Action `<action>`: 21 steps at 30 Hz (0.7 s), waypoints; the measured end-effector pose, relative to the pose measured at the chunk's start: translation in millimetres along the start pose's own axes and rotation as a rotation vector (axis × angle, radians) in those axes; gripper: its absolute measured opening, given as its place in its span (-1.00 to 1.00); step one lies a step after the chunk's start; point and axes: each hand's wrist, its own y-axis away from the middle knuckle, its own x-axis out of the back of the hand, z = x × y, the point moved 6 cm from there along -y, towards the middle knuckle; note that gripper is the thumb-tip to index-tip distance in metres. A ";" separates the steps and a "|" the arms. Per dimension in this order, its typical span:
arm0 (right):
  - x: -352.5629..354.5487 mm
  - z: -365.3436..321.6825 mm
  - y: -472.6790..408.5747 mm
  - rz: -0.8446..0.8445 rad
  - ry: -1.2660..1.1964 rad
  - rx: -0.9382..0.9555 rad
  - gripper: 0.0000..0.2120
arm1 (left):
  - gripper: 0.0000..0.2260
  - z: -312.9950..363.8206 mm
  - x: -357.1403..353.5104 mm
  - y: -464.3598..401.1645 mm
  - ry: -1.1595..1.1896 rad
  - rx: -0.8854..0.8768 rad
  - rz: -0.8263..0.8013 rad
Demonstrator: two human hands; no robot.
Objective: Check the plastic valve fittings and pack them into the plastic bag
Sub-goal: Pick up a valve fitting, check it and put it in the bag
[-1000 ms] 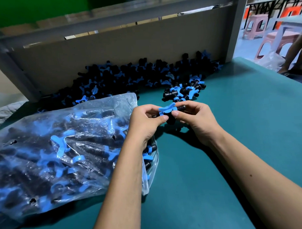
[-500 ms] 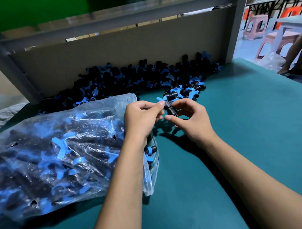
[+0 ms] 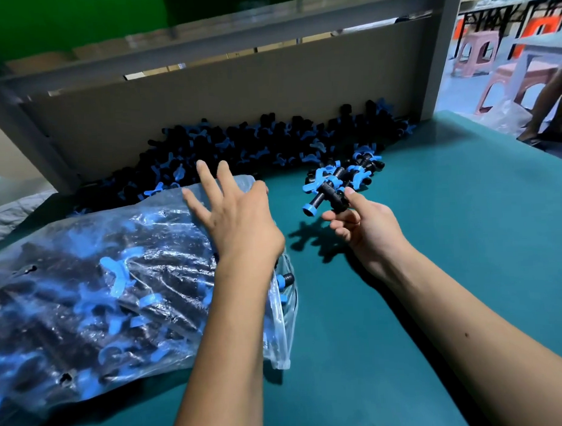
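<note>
A: What is seen at the left edge?

B: A clear plastic bag (image 3: 94,299) packed with black valve fittings with blue winged handles is laid on its side on the teal table top (image 3: 449,238). Its mouth is turned to the right, and one fitting's black threaded end (image 3: 286,279) is seen poking from the opening.

A: And the left hand?

B: The left hand (image 3: 238,220) is spread flat, fingers straight and splayed, above the bag's upper right corner. Nothing is gripped by it (whether the film is actually touched cannot be told from this view).

A: What is found behind it?

B: A long heap of loose black-and-blue fittings (image 3: 271,143) is banked against the brown cardboard back panel (image 3: 205,104), which is framed by grey metal posts (image 3: 442,47).

A: Moving right?

B: A single black valve fitting with a blue butterfly handle and a blue ring at its end (image 3: 325,195) is held off the table by the right hand (image 3: 366,229). It is pinched at one black end between thumb and curled fingers, its blue-ringed end pointed down and left, towards the bag but well apart from it. Just behind it, a small cluster of similar fittings (image 3: 357,168) is lying on the table.

A: And at the far right?

B: Pink plastic stools (image 3: 473,51) are seen on the floor beyond the table, along with another person's leg (image 3: 546,104).
</note>
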 end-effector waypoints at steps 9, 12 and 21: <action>-4.0 -0.2 0.9 -0.095 0.083 0.077 -0.82 | -0.44 -5.4 31.6 -5.7 0.598 -0.041 0.128; -11.0 0.4 5.5 -0.147 0.299 0.182 -0.86 | -0.43 0.0 43.1 -6.6 0.754 -0.127 0.177; -89.4 -5.6 48.8 -0.443 0.572 0.458 -0.78 | -0.42 19.5 64.7 -0.1 0.913 -0.285 0.294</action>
